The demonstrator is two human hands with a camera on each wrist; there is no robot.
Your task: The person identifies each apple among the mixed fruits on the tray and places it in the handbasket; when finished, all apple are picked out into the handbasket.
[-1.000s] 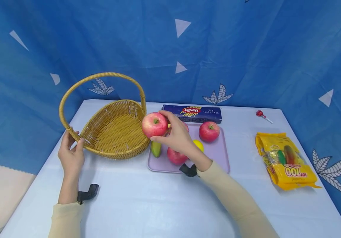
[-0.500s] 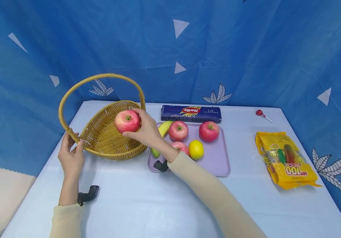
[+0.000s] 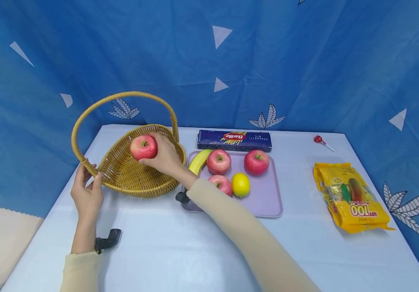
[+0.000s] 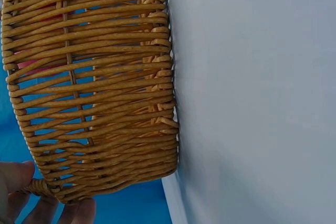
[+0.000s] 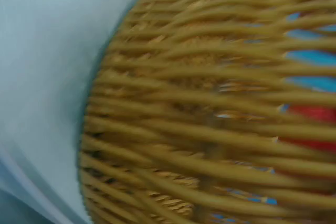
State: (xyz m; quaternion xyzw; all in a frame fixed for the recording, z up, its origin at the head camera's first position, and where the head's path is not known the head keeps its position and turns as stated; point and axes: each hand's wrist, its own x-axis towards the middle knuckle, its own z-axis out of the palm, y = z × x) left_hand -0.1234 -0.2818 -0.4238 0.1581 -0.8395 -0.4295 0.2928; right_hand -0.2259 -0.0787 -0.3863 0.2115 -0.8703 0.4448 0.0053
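From here I see the right hand (image 3: 165, 155) pinching a round red apple (image 3: 143, 147) at the opening of the oval golden wicker basket (image 3: 147, 192). The left hand (image 3: 87, 196) pinches its rim beside the arched handle (image 3: 132, 93). Whether apple touches wicker, I cannot tell.

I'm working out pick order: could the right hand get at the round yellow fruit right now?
Probably not: the right hand holds an apple at the basket. Once freed, it likely could, as nothing covers the round yellow fruit on the tray.
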